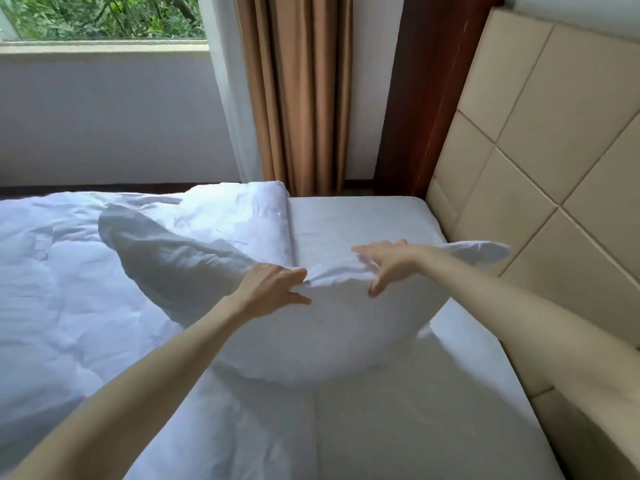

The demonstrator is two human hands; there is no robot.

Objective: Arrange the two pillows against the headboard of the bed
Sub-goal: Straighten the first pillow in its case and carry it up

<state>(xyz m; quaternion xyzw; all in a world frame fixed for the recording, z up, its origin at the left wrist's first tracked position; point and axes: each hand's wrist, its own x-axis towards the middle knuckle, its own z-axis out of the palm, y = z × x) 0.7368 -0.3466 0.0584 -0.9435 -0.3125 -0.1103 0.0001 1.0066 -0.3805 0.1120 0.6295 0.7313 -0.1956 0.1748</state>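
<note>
A white pillow [325, 327] hangs in the air above the bare mattress sheet [408, 410], its long edge running from the duvet side toward the headboard [540, 161]. My left hand [273, 289] pinches the pillow's top edge near the middle. My right hand [384, 261] grips the same edge a little further right, fingers spread over the fabric. The pillow's far corner [485, 251] nearly touches the beige padded headboard. Only one pillow is visible.
A rumpled white duvet [69, 289] covers the left part of the bed, its folded edge [277, 216] ending short of the headboard. Behind the bed are tan curtains [298, 91], a dark wooden post [426, 91], a white wall and a window [104, 19].
</note>
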